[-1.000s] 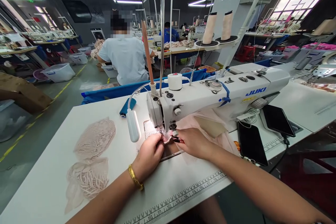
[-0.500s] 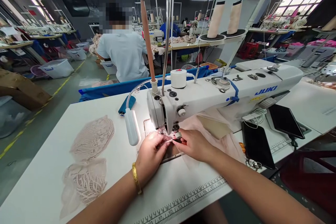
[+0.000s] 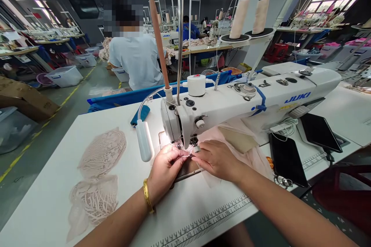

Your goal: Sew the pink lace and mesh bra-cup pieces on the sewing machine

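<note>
As L hand [image 3: 165, 169] pinches, lace [image 3: 189, 150] at fingertips [image 3: 182, 157]

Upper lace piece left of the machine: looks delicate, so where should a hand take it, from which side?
Likely the right rim of the upper lace piece, from the right. It lies flat on the table; its lower edge seems to meet the lower lace piece, so that rim is free and nearest the left hand pinching pink fabric.
</note>
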`<state>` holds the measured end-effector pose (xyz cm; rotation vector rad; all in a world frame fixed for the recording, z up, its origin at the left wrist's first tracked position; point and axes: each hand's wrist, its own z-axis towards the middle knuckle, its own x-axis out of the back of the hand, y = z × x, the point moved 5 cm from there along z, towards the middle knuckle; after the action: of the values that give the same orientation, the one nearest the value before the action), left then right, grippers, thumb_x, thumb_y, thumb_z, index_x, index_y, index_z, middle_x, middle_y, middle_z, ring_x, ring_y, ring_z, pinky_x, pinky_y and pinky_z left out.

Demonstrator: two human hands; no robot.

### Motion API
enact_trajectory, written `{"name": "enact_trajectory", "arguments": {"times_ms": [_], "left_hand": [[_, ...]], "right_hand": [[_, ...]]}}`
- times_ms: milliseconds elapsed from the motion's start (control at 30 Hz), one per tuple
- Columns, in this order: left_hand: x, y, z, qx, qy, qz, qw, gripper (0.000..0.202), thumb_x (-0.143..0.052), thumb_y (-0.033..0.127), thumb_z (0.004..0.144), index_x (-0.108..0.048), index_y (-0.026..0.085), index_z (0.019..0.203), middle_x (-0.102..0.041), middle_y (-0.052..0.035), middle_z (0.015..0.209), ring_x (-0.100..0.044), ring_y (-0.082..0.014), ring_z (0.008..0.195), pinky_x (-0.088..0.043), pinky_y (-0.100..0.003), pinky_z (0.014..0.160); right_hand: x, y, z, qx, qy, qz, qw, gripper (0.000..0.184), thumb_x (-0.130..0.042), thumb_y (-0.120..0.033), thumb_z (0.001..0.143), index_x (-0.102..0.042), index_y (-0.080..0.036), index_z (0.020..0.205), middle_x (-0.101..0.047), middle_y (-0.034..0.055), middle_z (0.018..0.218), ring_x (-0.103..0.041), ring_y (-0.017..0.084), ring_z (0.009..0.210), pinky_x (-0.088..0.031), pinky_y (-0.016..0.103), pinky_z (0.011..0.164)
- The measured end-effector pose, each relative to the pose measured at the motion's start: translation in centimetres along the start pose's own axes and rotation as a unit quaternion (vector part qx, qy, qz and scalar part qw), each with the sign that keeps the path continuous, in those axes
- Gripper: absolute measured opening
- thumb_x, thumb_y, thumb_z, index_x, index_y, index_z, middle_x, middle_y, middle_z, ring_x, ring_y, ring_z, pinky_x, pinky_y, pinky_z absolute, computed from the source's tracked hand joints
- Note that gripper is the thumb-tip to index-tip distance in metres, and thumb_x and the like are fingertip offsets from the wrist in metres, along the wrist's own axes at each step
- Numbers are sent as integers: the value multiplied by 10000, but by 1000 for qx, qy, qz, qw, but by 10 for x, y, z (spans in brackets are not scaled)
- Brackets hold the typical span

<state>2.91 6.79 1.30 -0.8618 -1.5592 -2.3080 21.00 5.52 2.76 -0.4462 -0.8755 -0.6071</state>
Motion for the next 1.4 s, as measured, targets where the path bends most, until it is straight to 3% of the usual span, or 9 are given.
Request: {"name": "enact_trajectory", "arguments": {"times_ms": [667, 967, 1400], "left_hand": [[-1, 2, 0, -14, -9, -6, 1000, 220, -591, 309, 984, -805, 261, 959, -760, -19, 901, -658, -209, 903, -533, -319, 816], [2, 3, 0, -33, 6, 19, 999, 202, -605, 291, 981, -803, 261, 951, -757, -26, 902, -661, -215, 897, -549, -329, 813], [0, 1, 0, -34, -3, 18, 999, 201, -608, 289, 983, -800, 249, 942, -746, -29, 882, -658, -208, 889, -538, -320, 815]], "right_hand": [[1, -3, 1, 28, 13, -18, 999, 140, -614, -185, 963, -640, -202, 826, -564, -5, 728, -438, 161, 659, -245, 301, 627], [2, -2, 2, 19, 7, -26, 999, 219, -554, -214, 1004, -618, -211, 794, -565, -3, 719, -441, 165, 650, -253, 314, 627], [2, -5, 2, 39, 17, -28, 999, 145, -583, -171, 965, -661, -203, 846, -560, 0, 716, -432, 170, 659, -265, 305, 623]]}}
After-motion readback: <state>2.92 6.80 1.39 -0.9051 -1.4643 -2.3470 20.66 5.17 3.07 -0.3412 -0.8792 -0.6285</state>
